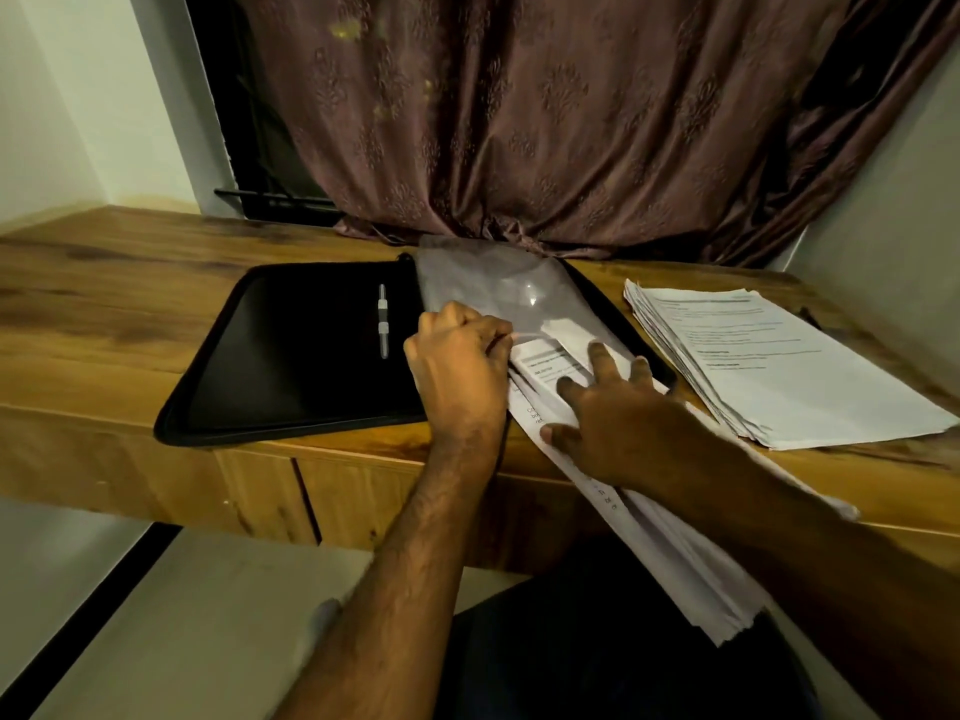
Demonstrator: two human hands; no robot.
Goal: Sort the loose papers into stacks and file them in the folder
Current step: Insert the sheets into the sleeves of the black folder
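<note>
Left hand (457, 363) pinches the clear plastic sleeve's (498, 288) mouth in the open black zip folder (291, 350) on the wooden bench (104, 324). Right hand (613, 423), fingers spread flat, presses the white paper sheaf (670, 553), half inserted. Hold the mouth wide and feed squarely; second printed stack (769, 366) waits right.

Both bare forearms reach forward and up from the lower edge of the view and draw close together over the middle. The left hand (460, 363) is curled into a loose fist, knuckles up, wrist bent slightly, its thumb and fingers closed in a pinching grip on the edge of a clear plastic sleeve (498, 288). The right hand (613, 407) lies flatter, palm down, its fingers (602, 356) spread and stretched forward, pressing on a bundle of papers (550, 363) whose top end sits at the sleeve's mouth. The right thumb points left toward the left wrist. The two hands sit just beside each other, almost touching.
</note>
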